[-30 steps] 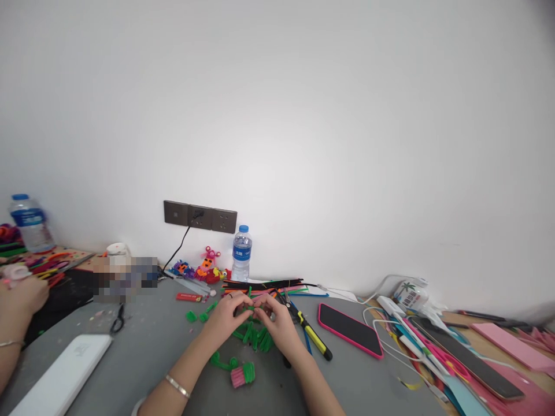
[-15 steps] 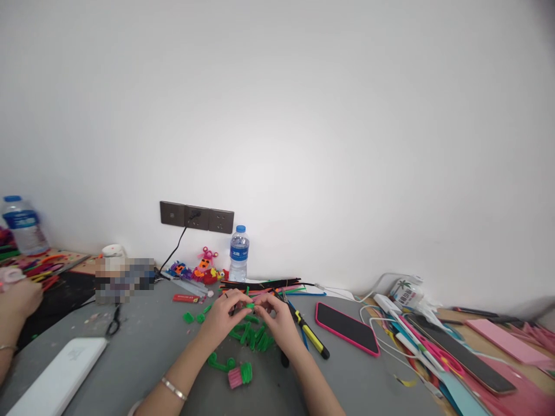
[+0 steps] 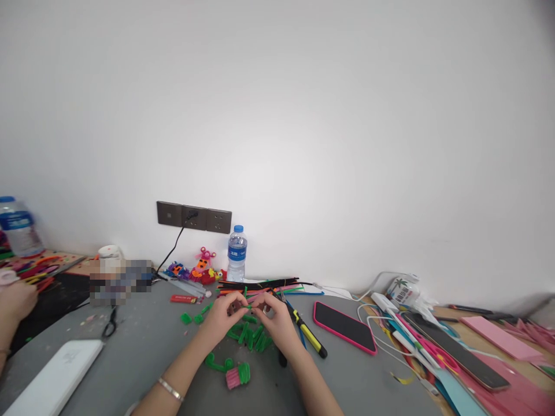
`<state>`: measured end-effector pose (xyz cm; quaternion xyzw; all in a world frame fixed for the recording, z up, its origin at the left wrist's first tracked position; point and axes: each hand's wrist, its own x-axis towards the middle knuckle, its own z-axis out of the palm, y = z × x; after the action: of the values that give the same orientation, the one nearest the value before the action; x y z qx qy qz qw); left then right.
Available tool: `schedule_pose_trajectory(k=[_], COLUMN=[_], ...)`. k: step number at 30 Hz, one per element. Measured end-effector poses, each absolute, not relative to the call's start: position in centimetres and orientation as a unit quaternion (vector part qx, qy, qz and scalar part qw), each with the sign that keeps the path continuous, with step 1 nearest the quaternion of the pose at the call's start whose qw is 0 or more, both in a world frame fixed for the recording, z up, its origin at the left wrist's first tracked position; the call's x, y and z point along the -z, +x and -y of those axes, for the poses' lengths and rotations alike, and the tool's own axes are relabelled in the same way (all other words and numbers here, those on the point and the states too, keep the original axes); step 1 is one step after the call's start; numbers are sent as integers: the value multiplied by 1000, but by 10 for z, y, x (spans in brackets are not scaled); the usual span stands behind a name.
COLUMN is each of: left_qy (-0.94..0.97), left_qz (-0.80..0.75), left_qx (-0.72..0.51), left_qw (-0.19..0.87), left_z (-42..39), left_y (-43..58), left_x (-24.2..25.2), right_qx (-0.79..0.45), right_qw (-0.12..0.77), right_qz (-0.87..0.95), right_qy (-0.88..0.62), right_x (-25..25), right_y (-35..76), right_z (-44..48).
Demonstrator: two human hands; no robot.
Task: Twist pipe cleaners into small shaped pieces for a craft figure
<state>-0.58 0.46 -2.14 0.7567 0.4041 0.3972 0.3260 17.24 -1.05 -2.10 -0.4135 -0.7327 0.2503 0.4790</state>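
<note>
My left hand (image 3: 225, 318) and my right hand (image 3: 276, 319) meet above the grey table (image 3: 147, 346), fingers pinched together on a short green pipe cleaner piece (image 3: 249, 306). Under them lies a heap of green coiled pipe cleaner pieces (image 3: 251, 337). Nearer to me rest a green curl (image 3: 217, 364) and a pink-and-green coil (image 3: 237, 376). A bracelet sits on my left wrist.
A bundle of coloured pipe cleaners (image 3: 264, 285), a water bottle (image 3: 236, 254) and small figures (image 3: 199, 269) stand by the wall. A yellow-black tool (image 3: 309, 335) and pink-cased phone (image 3: 345, 326) lie right. Scissors (image 3: 109, 323), a white box (image 3: 52, 381) and another person's hand (image 3: 15, 303) are left.
Both hands stay together over the green heap, shifting slightly up and left while working the green piece. The view drifts a little to the right.
</note>
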Motion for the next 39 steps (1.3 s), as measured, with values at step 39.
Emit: schedule_pose_trajectory(k=[39], left_qy=[675], left_qz=[-402], left_qx=[-506], left_qw=[356], left_z=[-9], left_y=[-19], left_x=[12], right_qx=[-268], right_qw=[532], right_qz=[654], right_qy=[-466], right_x=[18], right_y=[198], right_z=[2])
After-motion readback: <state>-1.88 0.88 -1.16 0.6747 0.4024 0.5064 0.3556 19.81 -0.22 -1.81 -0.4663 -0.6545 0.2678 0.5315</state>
